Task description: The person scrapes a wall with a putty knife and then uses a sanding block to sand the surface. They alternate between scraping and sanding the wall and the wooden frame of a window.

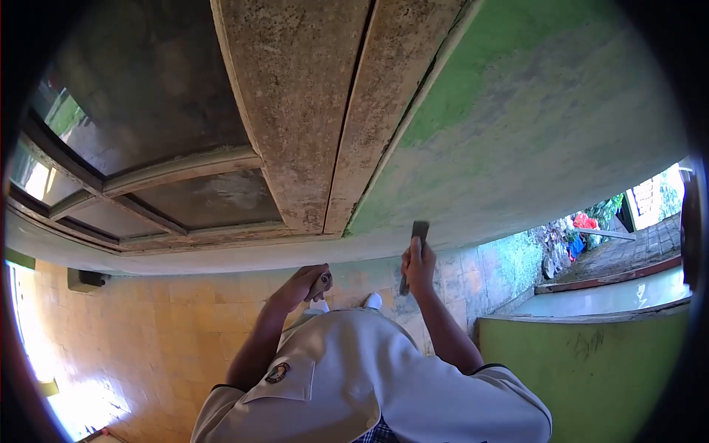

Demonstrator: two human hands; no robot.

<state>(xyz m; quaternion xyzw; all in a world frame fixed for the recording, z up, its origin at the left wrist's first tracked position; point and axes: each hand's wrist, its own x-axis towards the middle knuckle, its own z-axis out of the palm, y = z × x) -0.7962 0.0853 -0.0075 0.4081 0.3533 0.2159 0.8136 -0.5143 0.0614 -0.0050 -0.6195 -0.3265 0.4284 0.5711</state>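
The left hand's fingers are curled around a small roundish object, mostly covered and too unclear to identify. To its right, the right hand's fingers are closed around a dark, flat bar. Its middle is hidden by the grip; whether it touches the green-and-grey wall, I cannot tell.

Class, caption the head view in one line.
Right hand grips a flat dark tool by a patchy wall, left hand a small object.

Window frame left of wall.
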